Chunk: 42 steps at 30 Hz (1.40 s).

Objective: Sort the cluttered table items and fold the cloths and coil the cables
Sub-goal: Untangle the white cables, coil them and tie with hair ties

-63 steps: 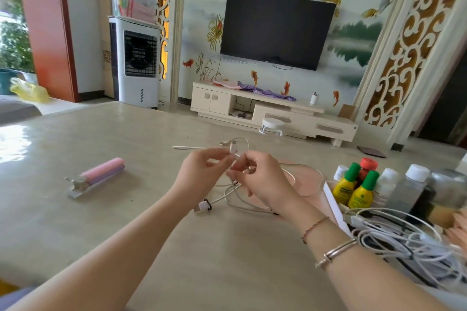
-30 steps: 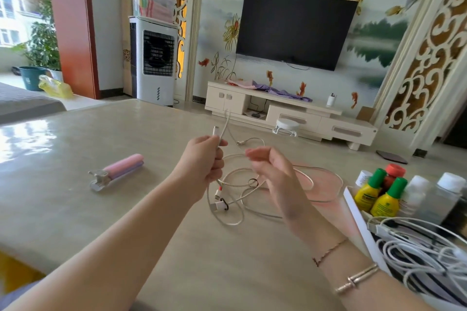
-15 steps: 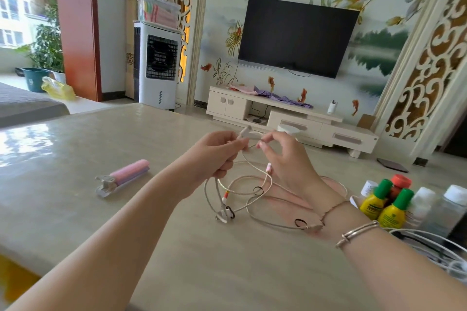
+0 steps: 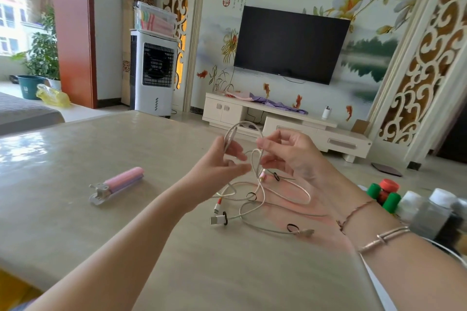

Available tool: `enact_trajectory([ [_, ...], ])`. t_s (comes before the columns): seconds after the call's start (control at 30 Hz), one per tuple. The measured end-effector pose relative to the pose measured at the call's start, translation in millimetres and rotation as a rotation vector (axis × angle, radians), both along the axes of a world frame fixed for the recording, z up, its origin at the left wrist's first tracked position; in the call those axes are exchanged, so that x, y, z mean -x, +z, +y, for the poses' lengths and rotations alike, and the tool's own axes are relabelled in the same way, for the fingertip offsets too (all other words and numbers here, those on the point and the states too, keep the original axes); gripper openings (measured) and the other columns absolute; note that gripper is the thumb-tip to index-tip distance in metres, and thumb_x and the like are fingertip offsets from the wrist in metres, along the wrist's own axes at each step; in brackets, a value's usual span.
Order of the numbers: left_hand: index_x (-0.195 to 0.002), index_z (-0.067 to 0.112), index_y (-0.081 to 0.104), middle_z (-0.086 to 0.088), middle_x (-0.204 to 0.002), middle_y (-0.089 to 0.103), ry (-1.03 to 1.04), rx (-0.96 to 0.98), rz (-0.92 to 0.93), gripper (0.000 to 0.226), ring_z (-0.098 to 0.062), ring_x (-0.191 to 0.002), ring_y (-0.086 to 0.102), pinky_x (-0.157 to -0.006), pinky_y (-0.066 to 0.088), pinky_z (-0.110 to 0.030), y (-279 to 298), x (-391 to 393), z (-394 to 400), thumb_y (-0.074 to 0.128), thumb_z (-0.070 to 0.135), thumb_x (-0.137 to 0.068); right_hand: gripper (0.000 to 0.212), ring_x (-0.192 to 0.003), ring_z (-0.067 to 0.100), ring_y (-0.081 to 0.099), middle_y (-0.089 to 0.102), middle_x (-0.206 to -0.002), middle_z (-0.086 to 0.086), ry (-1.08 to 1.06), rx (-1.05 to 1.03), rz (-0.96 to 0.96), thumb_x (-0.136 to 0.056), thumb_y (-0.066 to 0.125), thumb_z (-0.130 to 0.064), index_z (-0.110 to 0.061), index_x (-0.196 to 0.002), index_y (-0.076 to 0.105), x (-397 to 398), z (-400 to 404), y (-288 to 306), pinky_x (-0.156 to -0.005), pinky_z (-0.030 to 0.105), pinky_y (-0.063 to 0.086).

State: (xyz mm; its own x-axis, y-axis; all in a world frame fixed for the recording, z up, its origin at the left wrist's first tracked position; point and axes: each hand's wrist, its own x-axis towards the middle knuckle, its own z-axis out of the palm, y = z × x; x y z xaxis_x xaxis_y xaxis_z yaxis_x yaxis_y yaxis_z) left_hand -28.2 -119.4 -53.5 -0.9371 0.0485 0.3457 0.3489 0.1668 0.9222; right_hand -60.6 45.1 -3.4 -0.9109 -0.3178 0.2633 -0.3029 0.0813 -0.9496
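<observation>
Bottles (image 4: 429, 212) at right edge blurred, partly hidden behind right wrist; labels unreadable. White cord (image 4: 452, 252) at lower right cut off by frame edge. Cable (image 4: 262, 199) partly hidden where it passes behind left hand (image 4: 217, 166). Both forearms cut off at bottom edge.

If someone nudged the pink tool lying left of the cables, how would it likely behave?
The pink tool looks rigid and small, so probably light. Its rounded pink body might roll slightly, though the flat metal end would likely stop it. The glossy table suggests that it would slide easily.
</observation>
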Motion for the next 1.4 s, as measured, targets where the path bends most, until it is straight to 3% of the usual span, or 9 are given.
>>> enact_trajectory([
  [0.17,-0.112,0.015,0.044,0.007,-0.1,0.056,-0.034,0.107,0.03,0.05,-0.004,-0.087,0.049,-0.074,0.043,-0.017,-6.2,0.7,10.3,0.078,0.013,-0.076,0.016,-0.059,0.016,0.064,0.064,-0.07,0.008,0.049,-0.023,0.017,-0.081,0.073,-0.012,-0.005,-0.078,0.059,-8.1,-6.6,6.2,-0.065,0.027,0.058],
  [0.33,-0.092,0.01,0.043,0.0,-0.08,0.045,0.024,-0.047,0.146,0.009,-0.013,-0.078,0.043,-0.073,0.037,-0.022,-7.9,5.2,11.2,0.051,0.013,-0.097,0.022,-0.065,0.004,0.047,0.062,-0.073,-0.001,-0.062,-0.176,0.21,-0.082,0.072,-0.03,-0.01,-0.078,0.067,-12.6,-9.2,4.3,-0.062,0.011,0.04],
  [0.53,-0.086,0.013,0.051,0.001,-0.071,0.039,-0.006,-0.349,0.034,0.021,-0.012,-0.069,0.04,-0.079,0.034,-0.027,-0.4,4.7,2.3,0.036,0.008,-0.101,0.035,-0.061,0.015,0.057,0.066,-0.076,0.006,-0.137,-0.382,0.038,-0.101,0.034,-0.045,-0.024,-0.118,0.058,0.5,-2.9,-18.4,-0.051,0.021,0.043],
  [0.67,-0.083,0.011,0.05,0.0,-0.058,0.036,-0.136,-0.568,-0.042,0.027,-0.016,-0.069,0.059,-0.085,0.038,-0.033,3.4,3.5,-1.0,0.032,0.007,-0.102,0.047,-0.074,0.017,0.062,0.071,-0.096,0.012,-0.167,-0.441,-0.073,-0.102,0.029,-0.045,-0.016,-0.101,0.066,7.8,-11.8,-37.3,-0.061,0.025,0.045],
  [0.73,-0.082,0.01,0.049,0.001,-0.057,0.035,-0.169,-0.642,-0.065,0.027,-0.017,-0.061,0.056,-0.092,0.042,-0.042,4.4,3.2,-3.3,0.032,0.008,-0.102,0.034,-0.075,0.014,0.059,0.068,-0.099,0.009,-0.267,-0.453,-0.026,-0.101,0.039,-0.032,-0.013,-0.094,0.067,13.5,-13.2,-39.0,-0.061,0.022,0.043],
  [0.8,-0.082,0.01,0.048,0.001,-0.058,0.031,-0.214,-0.739,-0.083,0.026,-0.015,-0.052,0.047,-0.095,0.048,-0.049,5.6,3.2,-6.3,0.033,0.01,-0.103,0.019,-0.075,0.015,0.058,0.065,-0.1,0.007,-0.351,-0.388,-0.04,-0.096,0.045,-0.015,-0.011,-0.105,0.062,18.7,-10.6,-37.1,-0.056,0.02,0.041],
  [1.03,-0.084,0.011,0.05,0.002,-0.057,0.03,-0.114,-0.84,-0.134,0.026,-0.009,-0.041,0.031,-0.056,0.056,-0.032,8.2,6.8,-13.3,0.033,0.015,-0.104,0.054,-0.068,0.018,0.064,0.067,-0.107,0.015,-0.401,0.088,-0.272,-0.089,0.054,0.004,-0.003,-0.138,0.032,26.8,13.4,-33.2,-0.051,0.027,0.043],
  [1.2,-0.084,0.012,0.05,0.0,-0.059,0.039,-0.002,-0.702,-0.184,0.027,-0.011,-0.041,0.04,-0.039,0.039,-0.019,2.7,6.6,-10.2,0.036,0.026,-0.104,0.038,-0.076,0.015,0.061,0.07,-0.086,0.004,-0.245,0.387,-0.342,-0.088,0.053,0.008,-0.002,-0.125,0.053,20.3,15.7,-29.2,-0.06,0.027,0.043],
  [1.4,-0.075,0.015,0.044,0.003,-0.05,0.039,0.119,-0.557,-0.286,0.033,-0.008,-0.033,0.033,-0.033,0.023,-0.014,-11.1,6.3,0.5,0.034,0.03,-0.104,0.02,-0.089,0.011,0.057,0.074,-0.09,-0.006,-0.13,0.39,-0.219,-0.091,0.058,-0.01,-0.021,-0.105,0.068,6.4,5.7,-24.3,-0.075,0.029,0.038],
])
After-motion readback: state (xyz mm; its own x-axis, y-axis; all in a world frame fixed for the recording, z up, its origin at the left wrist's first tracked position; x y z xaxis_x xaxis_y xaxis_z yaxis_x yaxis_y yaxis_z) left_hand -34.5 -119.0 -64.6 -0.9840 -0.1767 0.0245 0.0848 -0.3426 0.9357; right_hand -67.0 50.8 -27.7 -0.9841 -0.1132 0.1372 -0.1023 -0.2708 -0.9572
